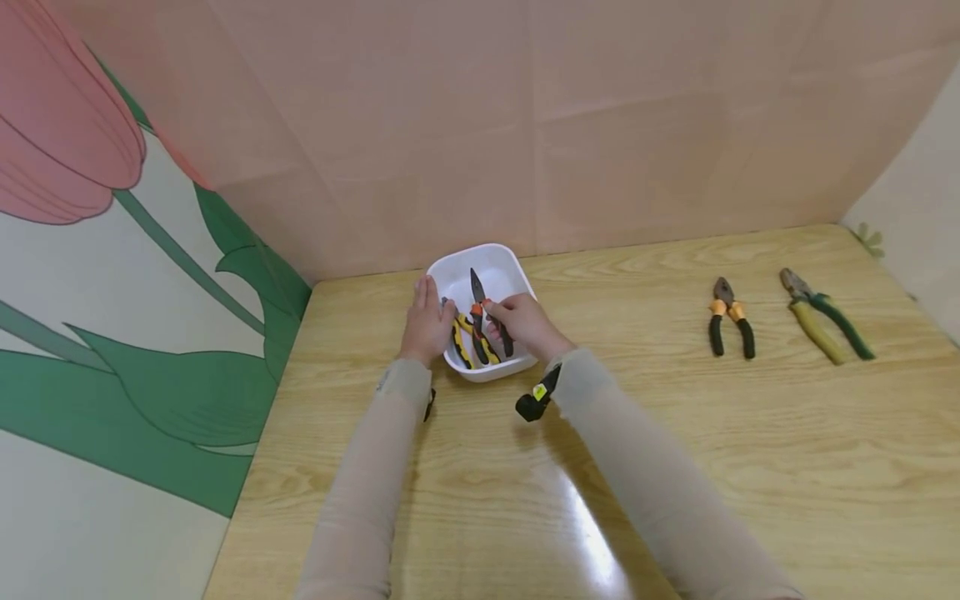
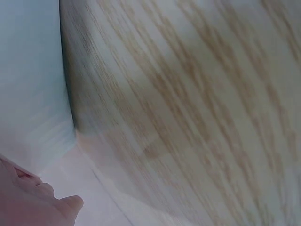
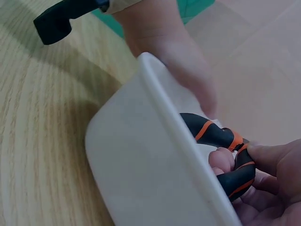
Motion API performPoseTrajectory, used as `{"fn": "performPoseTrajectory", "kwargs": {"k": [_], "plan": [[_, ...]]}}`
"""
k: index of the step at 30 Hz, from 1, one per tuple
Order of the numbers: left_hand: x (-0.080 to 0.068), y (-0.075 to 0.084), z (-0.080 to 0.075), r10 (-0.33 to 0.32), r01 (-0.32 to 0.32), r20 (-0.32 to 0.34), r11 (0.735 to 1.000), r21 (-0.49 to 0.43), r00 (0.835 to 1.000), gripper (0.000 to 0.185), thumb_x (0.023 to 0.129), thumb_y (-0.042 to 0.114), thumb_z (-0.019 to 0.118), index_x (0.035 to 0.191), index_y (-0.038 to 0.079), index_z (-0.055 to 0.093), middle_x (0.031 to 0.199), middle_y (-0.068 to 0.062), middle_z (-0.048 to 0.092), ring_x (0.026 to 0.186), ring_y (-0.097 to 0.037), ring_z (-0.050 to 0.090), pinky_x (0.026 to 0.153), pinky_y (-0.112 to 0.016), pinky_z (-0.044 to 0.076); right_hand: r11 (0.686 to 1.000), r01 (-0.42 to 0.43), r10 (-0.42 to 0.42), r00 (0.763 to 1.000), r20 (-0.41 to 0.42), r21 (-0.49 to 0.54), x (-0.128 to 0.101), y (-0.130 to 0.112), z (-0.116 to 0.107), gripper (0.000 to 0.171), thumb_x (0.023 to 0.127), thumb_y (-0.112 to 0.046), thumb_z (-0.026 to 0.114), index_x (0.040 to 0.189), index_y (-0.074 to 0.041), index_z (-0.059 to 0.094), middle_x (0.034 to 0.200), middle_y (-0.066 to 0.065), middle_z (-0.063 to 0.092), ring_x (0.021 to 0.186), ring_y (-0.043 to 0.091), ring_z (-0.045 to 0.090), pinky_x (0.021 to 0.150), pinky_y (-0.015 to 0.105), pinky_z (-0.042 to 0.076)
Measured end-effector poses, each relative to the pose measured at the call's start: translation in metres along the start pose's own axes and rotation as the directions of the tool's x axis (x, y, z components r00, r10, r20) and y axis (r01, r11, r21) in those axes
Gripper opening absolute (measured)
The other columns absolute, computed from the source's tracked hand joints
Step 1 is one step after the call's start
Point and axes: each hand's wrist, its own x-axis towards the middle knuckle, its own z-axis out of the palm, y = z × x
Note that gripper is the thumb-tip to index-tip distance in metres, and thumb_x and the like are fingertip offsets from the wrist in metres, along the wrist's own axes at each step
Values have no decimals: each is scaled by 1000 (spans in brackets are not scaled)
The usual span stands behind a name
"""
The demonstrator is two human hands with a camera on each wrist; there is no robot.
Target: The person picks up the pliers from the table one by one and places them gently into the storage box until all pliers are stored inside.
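Observation:
A white plastic bin (image 1: 491, 375) stands near the back of the table. My left hand (image 1: 427, 323) holds its left rim, thumb toward the inside; the left wrist view catches some of its fingers (image 2: 42, 202). Over the bin, my right hand (image 1: 522, 323) grips long-nose pliers (image 1: 477, 287) by a black-and-orange handle, jaws pointing to the back wall. The right wrist view shows thumb and fingers around one handle (image 3: 240, 172), the other handle (image 3: 207, 129) spread apart. Beneath lie pliers with yellow-and-black handles (image 1: 461, 346), partly covered.
To the right on the wooden table (image 1: 637, 400) lie pliers with black-and-orange handles (image 1: 723, 317). Beyond them are pliers with one yellow and one green handle (image 1: 821, 317). A pinkish-covered wall (image 1: 525, 125) rises behind; a flower-painted wall (image 1: 150, 333) stands left.

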Motion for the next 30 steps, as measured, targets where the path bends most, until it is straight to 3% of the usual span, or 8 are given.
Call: {"fn": "performPoseTrajectory", "kwargs": {"k": [5,15,23,30], "plan": [[0,2,0,-2,2,2,1000,-10,1000,71,109,38,34,162,2,4,170,-15,2,156,-26,-1,126,-48,10,999,-29,28,999,24,37,3,4,4,37,108,-22,49,102,12,64,73,9,63,64,13,58,55,21,51],[-1,3,-1,21,-21,2,1000,-6,1000,70,109,37,33,161,1,4,170,-16,2,156,-27,-1,126,-50,12,986,31,-40,998,-53,-166,2,7,8,40,108,-28,49,93,4,67,78,11,66,66,17,61,53,21,47],[-1,2,-1,6,-6,8,1000,-22,1000,71,109,37,34,162,2,4,170,-14,0,156,-26,-1,126,-48,11,976,-8,-3,999,-46,-217,0,3,13,40,109,-29,47,99,5,67,91,20,68,75,24,62,53,21,44],[-3,1,-1,11,-11,-4,1000,-28,1000,70,109,36,34,161,1,4,170,-16,2,156,-27,0,126,-48,11,956,-12,-4,999,-52,-295,4,5,16,39,109,-27,48,97,4,68,84,13,67,72,20,64,55,22,48]]}}
